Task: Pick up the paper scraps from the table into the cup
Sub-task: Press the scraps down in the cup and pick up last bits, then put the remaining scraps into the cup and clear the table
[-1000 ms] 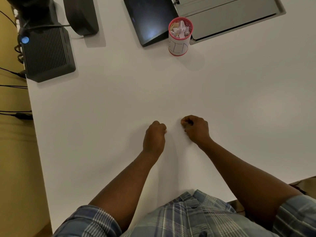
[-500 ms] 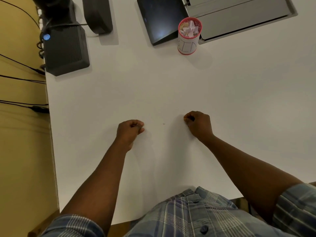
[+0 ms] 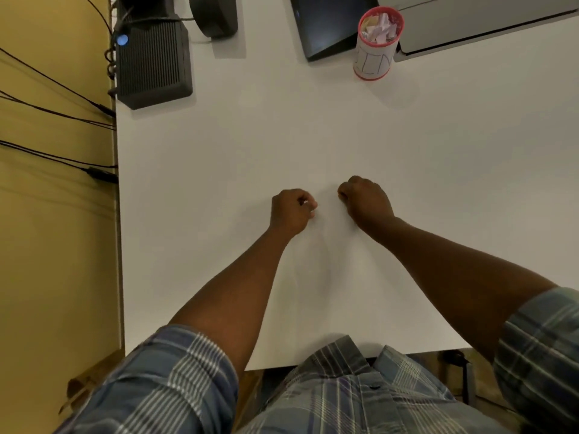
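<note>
Both fists, left hand [image 3: 291, 211] and right hand [image 3: 365, 200], rested curled mid-frame on the table [image 3: 313, 136]; the cup [image 3: 377, 42] of scraps [image 3: 380, 28] stood upper right.

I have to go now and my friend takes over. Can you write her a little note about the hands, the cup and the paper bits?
Left hand: fist closed on the table, a speck of white at the fingertips, maybe a scrap.
Right hand: fist closed beside it, contents hidden.
Cup: upright at the far edge, already holding paper scraps.
Table: no loose scraps visible.
Left: check both fists and drop anything held into the cup.
</note>
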`<state>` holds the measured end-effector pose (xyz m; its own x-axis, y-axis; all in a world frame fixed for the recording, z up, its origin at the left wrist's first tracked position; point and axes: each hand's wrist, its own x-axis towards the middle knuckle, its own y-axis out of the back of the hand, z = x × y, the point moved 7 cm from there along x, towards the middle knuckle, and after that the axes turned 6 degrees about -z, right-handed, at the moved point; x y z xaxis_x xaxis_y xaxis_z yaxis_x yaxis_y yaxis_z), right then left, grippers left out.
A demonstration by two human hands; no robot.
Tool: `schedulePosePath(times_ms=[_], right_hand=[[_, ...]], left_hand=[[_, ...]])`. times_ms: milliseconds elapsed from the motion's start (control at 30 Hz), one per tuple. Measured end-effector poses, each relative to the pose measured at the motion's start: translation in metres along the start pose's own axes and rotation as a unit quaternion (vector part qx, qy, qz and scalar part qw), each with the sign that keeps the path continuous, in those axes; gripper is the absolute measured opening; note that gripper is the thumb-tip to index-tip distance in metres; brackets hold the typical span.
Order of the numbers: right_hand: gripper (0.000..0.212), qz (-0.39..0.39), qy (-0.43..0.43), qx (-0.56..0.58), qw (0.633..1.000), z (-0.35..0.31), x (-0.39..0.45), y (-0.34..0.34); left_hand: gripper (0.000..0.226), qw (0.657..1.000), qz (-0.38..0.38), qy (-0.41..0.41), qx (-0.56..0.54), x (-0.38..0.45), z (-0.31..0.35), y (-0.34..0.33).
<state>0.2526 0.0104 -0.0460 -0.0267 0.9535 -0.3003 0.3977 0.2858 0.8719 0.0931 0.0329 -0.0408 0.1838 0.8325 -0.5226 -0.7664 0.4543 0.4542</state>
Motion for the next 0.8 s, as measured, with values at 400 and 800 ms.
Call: schedulePosePath(times_ms=[400,800], right_hand=[[0.020,0.014,0.074,-0.144,0.987,-0.020,-0.003,-0.005],[0.018,-0.005,-0.123,0.236,0.964,0.048,0.007,-0.001]], left_hand=[[0.008,0.971,0.033,-0.107,0.211,0.018,0.013,-0.024],[0.022,0.996,0.069,0.000,-0.058,0.005,-0.021,-0.016]])
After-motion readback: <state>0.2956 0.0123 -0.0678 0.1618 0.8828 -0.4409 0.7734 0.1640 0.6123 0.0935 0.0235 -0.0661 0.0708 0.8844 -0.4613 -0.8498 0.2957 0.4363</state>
